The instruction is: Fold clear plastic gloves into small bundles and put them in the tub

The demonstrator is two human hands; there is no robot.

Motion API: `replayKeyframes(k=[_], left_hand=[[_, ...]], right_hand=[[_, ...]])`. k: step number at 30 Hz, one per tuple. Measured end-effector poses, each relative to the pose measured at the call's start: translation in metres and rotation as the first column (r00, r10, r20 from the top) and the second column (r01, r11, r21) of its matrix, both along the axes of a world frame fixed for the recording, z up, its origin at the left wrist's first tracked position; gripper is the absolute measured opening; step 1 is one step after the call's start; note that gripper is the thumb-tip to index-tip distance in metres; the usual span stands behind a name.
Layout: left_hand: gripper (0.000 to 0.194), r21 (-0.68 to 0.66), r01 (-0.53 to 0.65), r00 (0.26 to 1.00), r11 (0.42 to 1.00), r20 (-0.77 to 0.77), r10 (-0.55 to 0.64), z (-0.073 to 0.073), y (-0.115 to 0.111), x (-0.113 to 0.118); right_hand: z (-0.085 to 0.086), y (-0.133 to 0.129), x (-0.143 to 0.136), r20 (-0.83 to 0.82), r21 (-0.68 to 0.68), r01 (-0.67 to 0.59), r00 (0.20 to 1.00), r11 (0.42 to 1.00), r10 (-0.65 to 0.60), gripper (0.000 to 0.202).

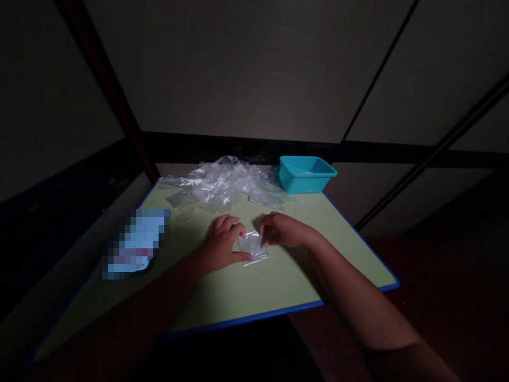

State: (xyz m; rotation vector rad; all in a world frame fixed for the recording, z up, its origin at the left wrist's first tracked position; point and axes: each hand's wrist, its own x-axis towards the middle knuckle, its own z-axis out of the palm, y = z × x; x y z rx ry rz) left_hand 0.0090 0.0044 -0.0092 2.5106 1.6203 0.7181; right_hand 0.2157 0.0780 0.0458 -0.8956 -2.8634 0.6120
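Leftmost lay a blurred blue object (137, 239); next, crumpled clear plastic (225, 183); left hand (218, 248) — thumb and fingers parted — touched a clear packet (253, 245) on the table (222, 302); right hand (289, 231) curled at packet's edge, pinch indiscernible; turquoise tub (304, 184) last.

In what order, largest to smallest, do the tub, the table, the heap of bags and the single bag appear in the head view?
1. Table
2. Heap of bags
3. Tub
4. Single bag
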Motion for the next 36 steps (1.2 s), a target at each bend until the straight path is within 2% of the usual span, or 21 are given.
replayKeyframes(k=[3, 5, 7, 8, 10, 13, 15, 18, 20, 23, 25, 27, 29, 31, 33, 36], left_hand=[[0.047, -0.002, 0.001, 1.000, 1.000, 0.008, -0.001, 0.001, 0.000, 0.001], [0.047, -0.002, 0.002, 1.000, 1.000, 0.010, -0.002, 0.002, -0.001, 0.001], [0.047, -0.005, -0.004, 1.000, 1.000, 0.010, 0.004, 0.003, -0.001, 0.001], [0.047, -0.007, -0.006, 1.000, 1.000, 0.007, 0.006, 0.003, -0.001, 0.001], [0.049, -0.010, -0.012, 1.000, 1.000, -0.003, 0.012, 0.002, -0.002, 0.001], [0.051, -0.017, -0.004, 1.000, 1.000, -0.012, 0.004, 0.001, -0.001, 0.000], [0.051, -0.020, 0.010, 1.000, 1.000, -0.011, -0.011, 0.001, -0.001, -0.001], [0.054, -0.019, 0.013, 1.000, 1.000, 0.011, -0.013, 0.000, 0.000, -0.002], [0.056, -0.021, 0.007, 0.999, 1.000, 0.033, -0.006, 0.000, 0.000, -0.001], [0.058, -0.028, 0.011, 0.999, 1.000, 0.033, -0.010, 0.001, 0.001, -0.001], [0.059, -0.024, 0.008, 1.000, 1.000, 0.018, -0.008, 0.002, 0.000, -0.001], [0.060, -0.022, 0.004, 1.000, 1.000, 0.007, -0.004, 0.002, 0.000, 0.000], [0.059, -0.029, -0.003, 1.000, 1.000, 0.006, 0.003, 0.002, 0.000, 0.000], [0.061, -0.037, -0.009, 1.000, 0.999, 0.008, 0.009, 0.002, 0.001, 0.000], [0.069, -0.043, -0.010, 1.000, 0.999, 0.008, 0.010, 0.001, 0.001, 0.000], [0.078, -0.051, -0.001, 1.000, 0.999, 0.017, 0.002, 0.001, 0.002, 0.000]], right_hand=[[0.000, 0.000, 0.001, 0.010, 0.042, 0.047, 0.999, 0.998, -0.048, 0.026], [0.002, -0.001, 0.002, -0.032, 0.030, 0.050, 0.998, 0.998, -0.049, 0.018], [0.005, -0.004, 0.003, -0.113, -0.080, 0.019, 0.993, 0.997, -0.028, 0.005], [0.005, -0.006, 0.003, -0.160, -0.177, -0.015, 0.987, 0.984, -0.014, 0.001], [0.005, -0.009, 0.001, -0.259, -0.419, -0.102, 0.966, 0.902, -0.011, 0.012], [-0.003, -0.014, -0.005, -0.346, -0.724, -0.174, 0.929, 0.667, -0.133, 0.026], [-0.011, -0.014, -0.012, -0.312, -0.824, -0.105, 0.905, 0.557, -0.290, 0.030], [-0.019, -0.012, -0.022, -0.214, -0.898, 0.044, 0.826, 0.439, -0.522, 0.032], [-0.021, -0.009, -0.026, -0.204, -0.915, 0.094, 0.732, 0.393, -0.650, 0.030], [-0.016, -0.004, -0.025, -0.264, -0.902, 0.130, 0.587, 0.412, -0.765, 0.026], [-0.012, -0.003, -0.022, -0.303, -0.903, 0.103, 0.537, 0.417, -0.788, 0.025], [-0.007, -0.004, -0.020, -0.318, -0.927, -0.011, 0.553, 0.375, -0.770, 0.026], [-0.005, -0.007, -0.019, -0.320, -0.945, -0.159, 0.617, 0.285, -0.719, 0.031], [-0.006, -0.012, -0.020, -0.305, -0.952, -0.243, 0.702, 0.185, -0.644, 0.040], [-0.010, -0.015, -0.023, -0.274, -0.960, -0.254, 0.774, 0.118, -0.571, 0.047], [-0.016, -0.018, -0.027, -0.236, -0.970, -0.231, 0.826, 0.075, -0.512, 0.050]])
